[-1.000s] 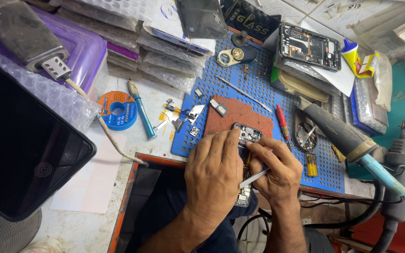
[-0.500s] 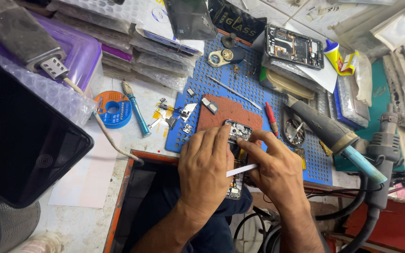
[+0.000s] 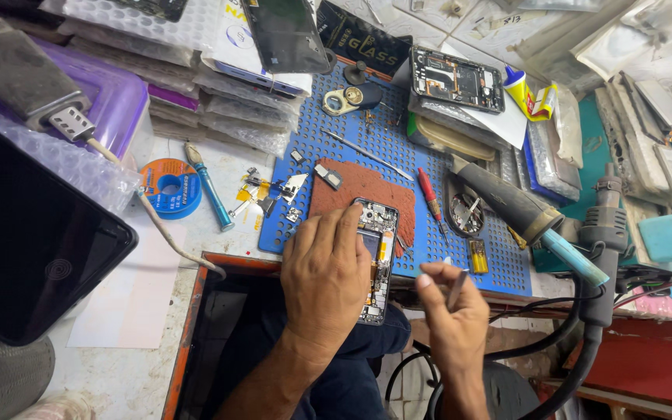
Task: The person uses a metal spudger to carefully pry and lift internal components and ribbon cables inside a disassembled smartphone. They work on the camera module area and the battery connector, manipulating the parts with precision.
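An opened phone (image 3: pixel 377 257) with its board exposed lies at the near edge of the blue perforated mat (image 3: pixel 383 148), partly on a brown-red pad (image 3: pixel 359 187). My left hand (image 3: pixel 324 284) presses down flat on the phone's left side and covers part of it. My right hand (image 3: pixel 449 315) is lifted off the phone, to its right, pinching thin metal tweezers (image 3: pixel 456 286) between thumb and fingers.
A red screwdriver (image 3: pixel 430 194), a hot-air tool (image 3: pixel 526 214) and a small round parts dish (image 3: pixel 466 211) lie to the right on the mat. A second opened phone (image 3: pixel 457 78) sits at the back. A blue wire spool (image 3: pixel 171 187), blue-handled tool (image 3: pixel 208 190) and a dark screen (image 3: pixel 25 241) are on the left.
My right hand has pulled away from the phone to the right with the tweezers. My left hand stays on the phone. The view has shifted slightly.
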